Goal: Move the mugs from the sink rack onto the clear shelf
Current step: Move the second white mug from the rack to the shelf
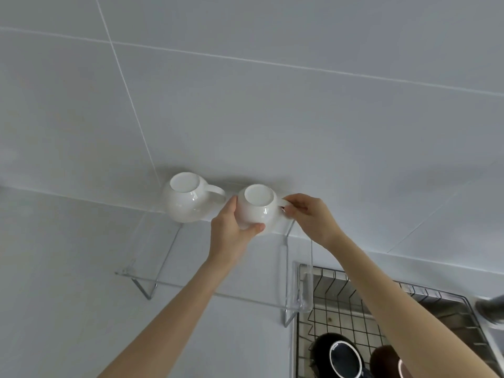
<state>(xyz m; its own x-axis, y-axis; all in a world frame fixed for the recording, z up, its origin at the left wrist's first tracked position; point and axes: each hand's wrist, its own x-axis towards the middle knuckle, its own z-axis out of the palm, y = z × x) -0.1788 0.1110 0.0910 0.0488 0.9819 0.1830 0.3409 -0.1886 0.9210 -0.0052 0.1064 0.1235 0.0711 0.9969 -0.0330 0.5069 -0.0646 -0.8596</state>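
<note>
Two white round mugs stand upside down at the back of the clear shelf (169, 257), close to the wall. The left white mug (185, 203) stands free, its handle pointing right. My left hand (231, 227) wraps the body of the right white mug (259, 208), while my right hand (308, 214) pinches its handle. Low on the right, a black mug (341, 356) and a dark brown mug (387, 361) lie in the wire sink rack (341, 309).
A grey tiled wall (272, 105) rises directly behind the shelf. The white counter (68, 296) runs beneath and left of the shelf. A grey tap (491, 309) shows at the right edge over the sink.
</note>
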